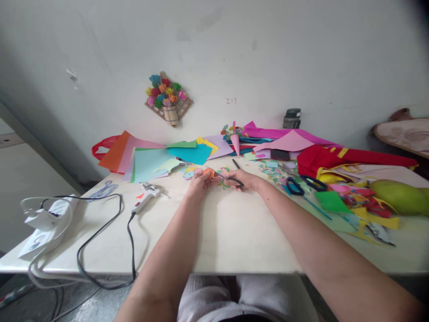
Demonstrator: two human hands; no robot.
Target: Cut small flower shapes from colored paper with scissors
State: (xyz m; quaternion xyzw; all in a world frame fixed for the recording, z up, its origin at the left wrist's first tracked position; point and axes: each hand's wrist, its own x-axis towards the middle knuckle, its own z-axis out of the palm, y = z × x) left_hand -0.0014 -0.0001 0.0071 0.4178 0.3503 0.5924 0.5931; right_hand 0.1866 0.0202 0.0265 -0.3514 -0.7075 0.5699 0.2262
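Note:
Over the middle of the table [248, 241], my left hand [200, 182] is closed on a small piece of orange paper [209, 173]. My right hand [247, 180] grips a pair of scissors [237, 182] by the dark handles. Their blades point left, toward the orange paper; whether they touch it I cannot tell. Small coloured paper scraps [224, 172] lie between and behind the hands. A dark pen-like stick [236, 163] lies just beyond my right hand.
A glue gun [145, 199] with a black cord and a power strip [50, 226] are at the left. Coloured sheets [152, 161] spread along the wall. More scissors [295, 186], a green sheet [330, 201], and a green mango-like object [398, 197] sit right. A paper-flower decoration [168, 98] hangs above.

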